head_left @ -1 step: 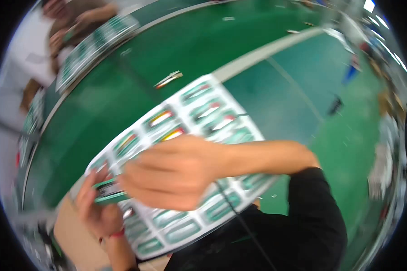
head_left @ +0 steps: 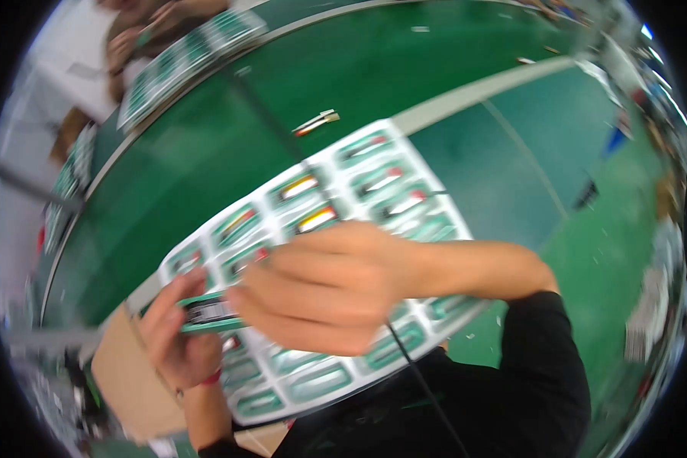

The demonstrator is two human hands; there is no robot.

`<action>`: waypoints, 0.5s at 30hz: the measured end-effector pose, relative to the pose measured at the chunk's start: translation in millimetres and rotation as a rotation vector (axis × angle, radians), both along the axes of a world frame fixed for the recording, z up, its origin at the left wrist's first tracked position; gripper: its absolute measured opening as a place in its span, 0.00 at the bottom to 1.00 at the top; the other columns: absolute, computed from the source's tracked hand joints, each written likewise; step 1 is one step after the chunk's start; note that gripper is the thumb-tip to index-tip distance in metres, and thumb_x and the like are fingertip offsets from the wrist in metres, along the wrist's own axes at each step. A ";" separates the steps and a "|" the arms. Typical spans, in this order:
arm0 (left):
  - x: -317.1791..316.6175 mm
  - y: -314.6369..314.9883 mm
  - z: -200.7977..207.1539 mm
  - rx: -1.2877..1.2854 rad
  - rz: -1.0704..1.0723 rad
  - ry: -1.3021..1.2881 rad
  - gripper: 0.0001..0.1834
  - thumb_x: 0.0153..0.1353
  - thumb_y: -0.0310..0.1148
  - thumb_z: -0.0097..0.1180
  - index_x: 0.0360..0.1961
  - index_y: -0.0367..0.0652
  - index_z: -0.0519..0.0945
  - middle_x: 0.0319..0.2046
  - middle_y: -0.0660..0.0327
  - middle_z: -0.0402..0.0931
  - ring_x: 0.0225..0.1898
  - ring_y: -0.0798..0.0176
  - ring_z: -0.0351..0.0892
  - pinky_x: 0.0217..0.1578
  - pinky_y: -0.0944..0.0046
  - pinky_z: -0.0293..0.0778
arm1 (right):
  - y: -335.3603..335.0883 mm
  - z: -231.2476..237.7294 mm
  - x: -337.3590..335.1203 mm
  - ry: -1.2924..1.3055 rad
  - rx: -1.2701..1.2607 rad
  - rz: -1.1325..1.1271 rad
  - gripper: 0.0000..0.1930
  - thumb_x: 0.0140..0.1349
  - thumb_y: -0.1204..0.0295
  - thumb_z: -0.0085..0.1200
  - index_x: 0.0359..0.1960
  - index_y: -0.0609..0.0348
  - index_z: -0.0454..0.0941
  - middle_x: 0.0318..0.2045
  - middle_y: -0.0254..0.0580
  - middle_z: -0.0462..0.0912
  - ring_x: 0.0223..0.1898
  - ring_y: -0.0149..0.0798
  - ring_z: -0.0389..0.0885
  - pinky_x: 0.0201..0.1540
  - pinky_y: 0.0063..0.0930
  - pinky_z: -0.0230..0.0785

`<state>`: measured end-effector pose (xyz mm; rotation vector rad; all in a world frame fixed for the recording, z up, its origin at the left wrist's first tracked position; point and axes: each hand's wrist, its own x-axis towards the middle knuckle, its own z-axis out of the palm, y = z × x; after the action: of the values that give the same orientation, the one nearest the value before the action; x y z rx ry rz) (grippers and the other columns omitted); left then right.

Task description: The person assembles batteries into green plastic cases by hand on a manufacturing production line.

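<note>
My left hand (head_left: 177,340) grips a small green rectangular part (head_left: 208,311) by its left end; a dark, pale-marked insert fills its middle. Over its right end my right hand (head_left: 328,290) is closed, slightly blurred, with fingers curled down. Whatever its fingertips pinch is hidden from view. Beneath both hands lies a large white tray (head_left: 264,204) with rows of slots. Several slots hold green-framed parts, some with a yellow-and-white piece (head_left: 317,219) or a red-tipped pale piece (head_left: 402,203) inside. My right hand and forearm cover the tray's middle.
A green work surface (head_left: 229,153) stretches beyond the tray, with a small loose metallic piece (head_left: 317,122) on it. Across it, a person (head_left: 156,27) handles something near more filled trays (head_left: 183,61). A cardboard box (head_left: 133,374) stands at lower left. A thin dark cable (head_left: 420,374) crosses my front.
The whole scene has shifted right in view, as my head moved. Both hands keep their places at the green part, which shows a little more sharply.
</note>
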<state>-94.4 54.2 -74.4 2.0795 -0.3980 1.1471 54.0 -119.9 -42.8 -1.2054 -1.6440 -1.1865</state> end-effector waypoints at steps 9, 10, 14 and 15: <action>-9.8 -4.5 20.2 0.102 -0.024 -0.046 0.26 0.53 0.27 0.64 0.50 0.41 0.64 0.47 0.38 0.75 0.44 0.40 0.81 0.38 0.54 0.82 | -3.5 6.7 -22.1 0.068 -0.068 0.198 0.12 0.43 0.80 0.58 0.34 0.63 0.79 0.30 0.47 0.80 0.23 0.31 0.74 0.18 0.16 0.65; -8.4 -3.9 19.6 0.129 -0.003 -0.041 0.27 0.53 0.29 0.65 0.51 0.41 0.63 0.45 0.38 0.76 0.41 0.41 0.82 0.37 0.55 0.82 | -3.5 7.0 -23.2 0.083 -0.065 0.179 0.13 0.44 0.79 0.58 0.35 0.63 0.79 0.30 0.46 0.80 0.22 0.30 0.73 0.18 0.15 0.64; -8.4 -4.9 19.0 0.108 0.019 -0.004 0.28 0.53 0.31 0.65 0.51 0.40 0.64 0.42 0.37 0.77 0.38 0.45 0.84 0.35 0.57 0.82 | -7.9 13.3 -24.6 0.116 -0.124 0.076 0.13 0.45 0.79 0.57 0.37 0.62 0.79 0.29 0.46 0.81 0.19 0.29 0.72 0.17 0.14 0.60; -8.9 -6.5 19.4 0.117 0.018 0.003 0.28 0.53 0.31 0.65 0.51 0.40 0.64 0.42 0.37 0.77 0.38 0.45 0.84 0.35 0.57 0.82 | -8.3 14.4 -25.0 0.123 -0.115 0.076 0.13 0.45 0.79 0.57 0.37 0.62 0.79 0.29 0.46 0.81 0.19 0.29 0.72 0.17 0.14 0.60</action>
<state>-103.3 47.7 -55.0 2.1890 -0.4558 1.1554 29.1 -128.2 -28.4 -1.2497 -1.6692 -0.9632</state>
